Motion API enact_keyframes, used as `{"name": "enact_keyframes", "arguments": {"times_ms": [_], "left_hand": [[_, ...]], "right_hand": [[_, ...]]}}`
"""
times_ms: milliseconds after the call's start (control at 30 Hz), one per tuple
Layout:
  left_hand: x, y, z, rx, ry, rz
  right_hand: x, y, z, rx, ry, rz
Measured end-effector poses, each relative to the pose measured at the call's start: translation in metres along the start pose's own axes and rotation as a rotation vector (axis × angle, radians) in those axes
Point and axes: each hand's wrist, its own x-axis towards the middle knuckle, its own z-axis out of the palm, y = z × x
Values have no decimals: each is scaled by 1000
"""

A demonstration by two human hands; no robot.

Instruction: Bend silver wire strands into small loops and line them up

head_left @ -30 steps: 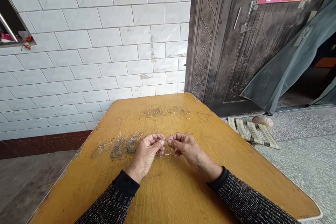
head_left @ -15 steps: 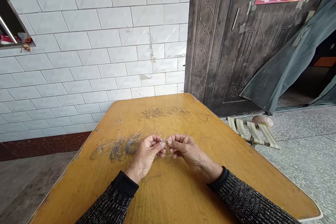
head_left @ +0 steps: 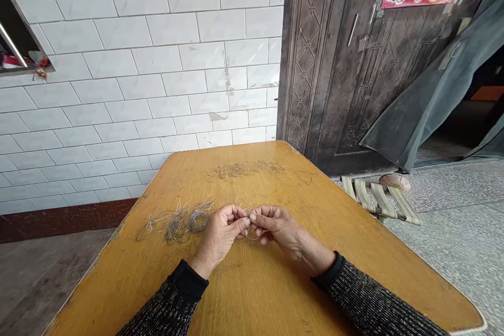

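Between my two hands is a thin, pale wire (head_left: 252,238) bent into loops, one showing below the fingers and one above them. My left hand (head_left: 225,228) pinches it between thumb and forefinger. Meeting it fingertip to fingertip, my right hand (head_left: 277,226) pinches the same wire. The exact crossing of the strands is hidden by the fingers. Left of my left hand, several coils of grey wire (head_left: 179,224) lie on the wooden table (head_left: 244,289). Farther back lies a row of thinner, darker wire coils (head_left: 246,169).
A single bent wire (head_left: 306,175) lies near the table's right edge. Beyond the table stand a white tiled wall (head_left: 173,63) and a dark carved door (head_left: 334,89). A low strap-seat stool (head_left: 380,199) is on the floor to the right, below a grey curtain (head_left: 425,100).
My fingertips have come closer together and now touch. A wire loop shows more clearly above them. The coils on the table have stayed in place.
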Motion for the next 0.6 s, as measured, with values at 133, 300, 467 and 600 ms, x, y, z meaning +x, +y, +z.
{"name": "enact_keyframes", "arguments": {"times_ms": [133,300,467,600], "left_hand": [[0,-2,-1,40,-21,11],[-3,8,-4,-30,-123,-49],[-4,16,-8,-82,-117,-104],[-2,13,-8,-70,-69,-62]], "right_hand": [[-1,-2,2,-6,18,11],[-2,-6,3,-89,55,-70],[-1,-6,3,-161,87,-107],[0,-4,3,-154,77,-91]]}}
